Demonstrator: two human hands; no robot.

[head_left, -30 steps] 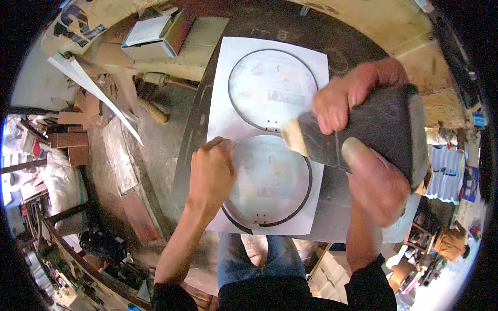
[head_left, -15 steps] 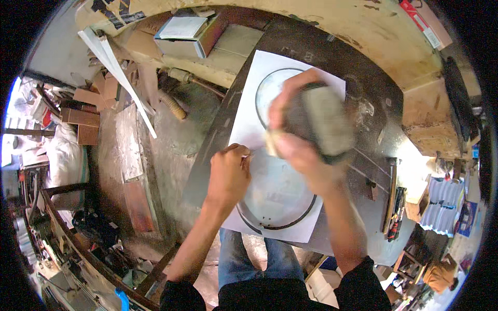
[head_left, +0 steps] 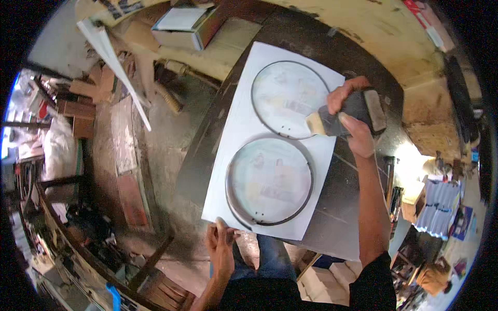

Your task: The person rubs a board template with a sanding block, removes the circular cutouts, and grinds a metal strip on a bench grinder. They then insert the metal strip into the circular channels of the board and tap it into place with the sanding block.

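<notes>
Brush (head_left: pixel 346 115), wide and dark-handled with pale bristles, sits in the right hand (head_left: pixel 353 122), whose fingers wrap its handle; the bristles rest at the right rim of the upper metal ring (head_left: pixel 256 83). Both that ring and the lower metal ring (head_left: pixel 229 189) lie on a white paper sheet (head_left: pixel 236 135) spread over a dark tabletop (head_left: pixel 342 197). At the sheet's near edge, the left hand (head_left: pixel 220 246) pinches the paper with its fingers loosely curled. An open box (head_left: pixel 184 26) lies beyond the table.
</notes>
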